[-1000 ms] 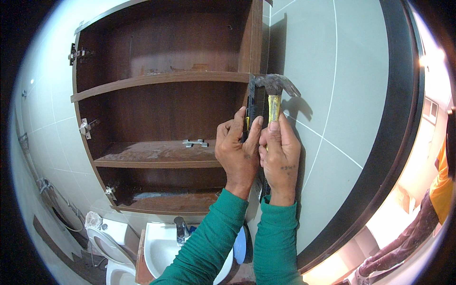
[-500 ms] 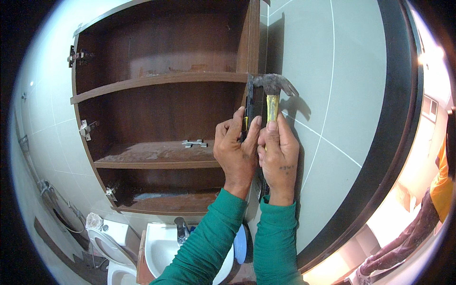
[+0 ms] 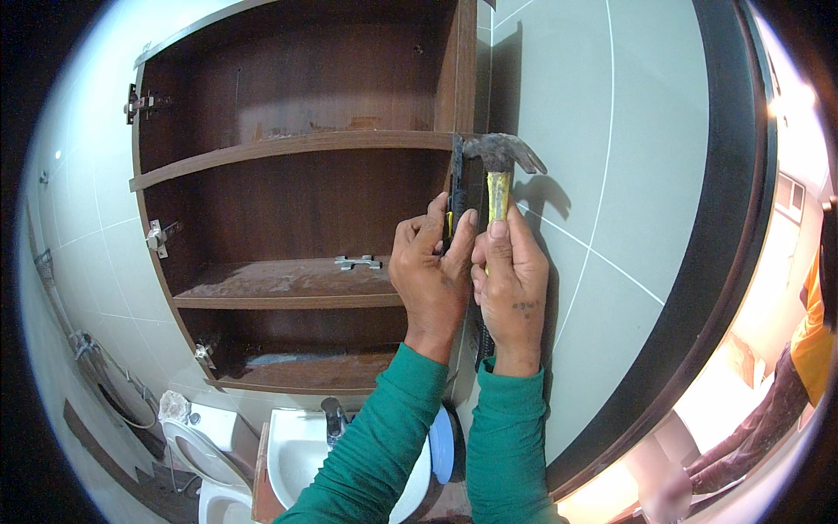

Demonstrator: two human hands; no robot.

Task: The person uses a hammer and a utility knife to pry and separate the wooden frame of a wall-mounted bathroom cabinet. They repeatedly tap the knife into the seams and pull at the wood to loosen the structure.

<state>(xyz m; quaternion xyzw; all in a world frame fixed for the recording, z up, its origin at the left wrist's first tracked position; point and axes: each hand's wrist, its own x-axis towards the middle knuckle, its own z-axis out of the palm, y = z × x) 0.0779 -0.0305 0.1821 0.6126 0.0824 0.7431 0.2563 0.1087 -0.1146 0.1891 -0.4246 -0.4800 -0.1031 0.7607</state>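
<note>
Hammer (image 3: 498, 188) stood pinched in the right hand (image 3: 513, 284)'s grip by the cabinet (image 3: 466, 74)'s right edge, beside a dark tool (image 3: 458, 175) pinched in the left hand (image 3: 429, 279), work there seemingly unfinished and the opposite hinges (image 3: 157, 237) bearing no door.

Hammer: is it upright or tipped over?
Upright: the hammer stands in the right hand, its metal head above the yellow handle.

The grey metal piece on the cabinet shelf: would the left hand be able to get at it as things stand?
Probably yes: the grey metal piece lies left of the left hand with nothing visible between them, though that hand may first need to release the dark tool.
</note>
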